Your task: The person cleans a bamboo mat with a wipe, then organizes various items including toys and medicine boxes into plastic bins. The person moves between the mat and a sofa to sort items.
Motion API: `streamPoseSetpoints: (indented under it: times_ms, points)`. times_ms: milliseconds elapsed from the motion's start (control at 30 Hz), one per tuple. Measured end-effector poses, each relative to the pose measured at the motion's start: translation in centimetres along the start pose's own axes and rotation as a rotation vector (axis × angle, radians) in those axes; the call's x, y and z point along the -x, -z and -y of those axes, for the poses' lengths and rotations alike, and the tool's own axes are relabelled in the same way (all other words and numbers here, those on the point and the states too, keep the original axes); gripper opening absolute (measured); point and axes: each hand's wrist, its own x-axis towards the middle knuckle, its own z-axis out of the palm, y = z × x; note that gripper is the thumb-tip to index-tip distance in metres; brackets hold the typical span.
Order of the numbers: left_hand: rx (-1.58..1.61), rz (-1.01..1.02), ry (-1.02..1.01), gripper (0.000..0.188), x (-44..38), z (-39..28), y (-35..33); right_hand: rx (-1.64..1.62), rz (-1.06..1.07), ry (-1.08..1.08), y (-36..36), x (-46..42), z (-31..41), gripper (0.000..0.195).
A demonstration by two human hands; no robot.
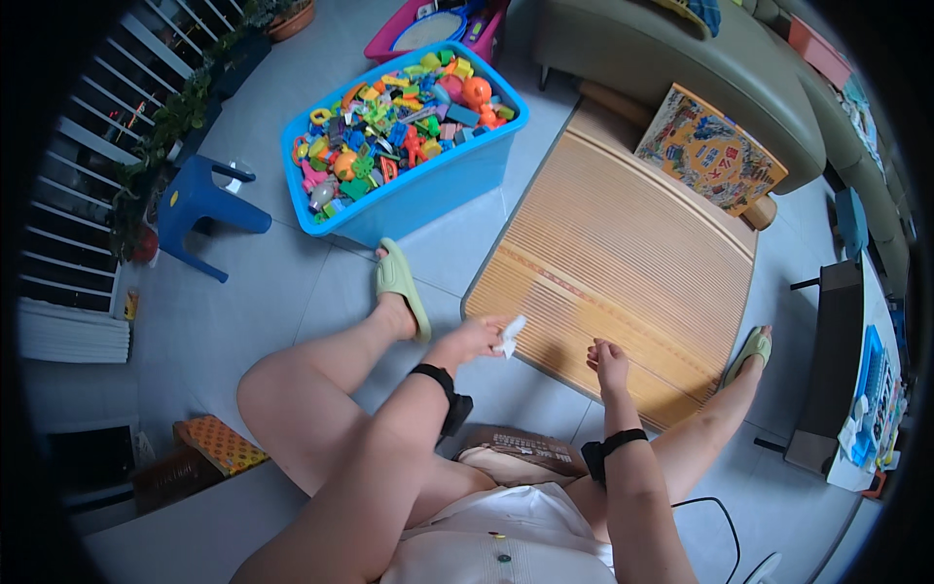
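Note:
My left hand (478, 339) is raised over the near left edge of a bamboo mat (620, 241), with a crumpled white tissue (511, 336) pinched in its fingers. To its right, my right hand (609, 361) hovers above the mat's near edge, its fingers curled; whether something small sits between them cannot be told. Each forearm wears a black strap with a small box. Between my legs, below the hands, stands a brown printed bag (522, 452) with a pale part showing.
A blue bin (430, 201) heaped with plastic toys stands ahead on the left, beside a blue stool (211, 201). An orange picture book (708, 150) leans at the green sofa (657, 58). At right is a white table (861, 365); a black cable (730, 525) lies near my right leg.

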Motion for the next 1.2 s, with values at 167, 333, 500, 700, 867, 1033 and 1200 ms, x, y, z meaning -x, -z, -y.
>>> streamPoseSetpoints:
  times_ms: [167,333,500,700,867,1033,1200]
  points:
    - [0.007,0.137,-0.221,0.051,7.1,-13.3,-0.5,0.025,0.059,-0.028,-3.8,1.8,1.7,0.023]
    - [-0.155,-0.124,-0.401,0.035,15.1,-23.8,2.2,0.089,0.23,0.08,-10.8,1.0,8.1,0.027]
    - [0.117,-0.664,-0.688,0.032,18.2,-28.9,8.6,0.117,0.361,0.24,-19.2,-1.0,17.0,0.031]
    - [-0.361,-1.505,-0.395,0.04,11.6,-20.3,29.6,0.113,0.239,0.213,-33.1,-3.4,21.9,0.056]
    - [-0.293,-1.21,-0.182,0.038,9.0,-21.8,32.7,0.017,0.248,-0.03,-36.1,-8.5,23.1,0.048]
    - [-0.029,-1.02,0.02,0.031,12.6,-24.5,30.1,-0.044,0.324,-0.142,-38.5,-8.0,23.0,0.041]
    - [0.312,-0.993,-0.262,0.016,11.0,-23.6,31.3,-0.233,0.483,-0.097,-38.7,-9.1,22.2,0.027]
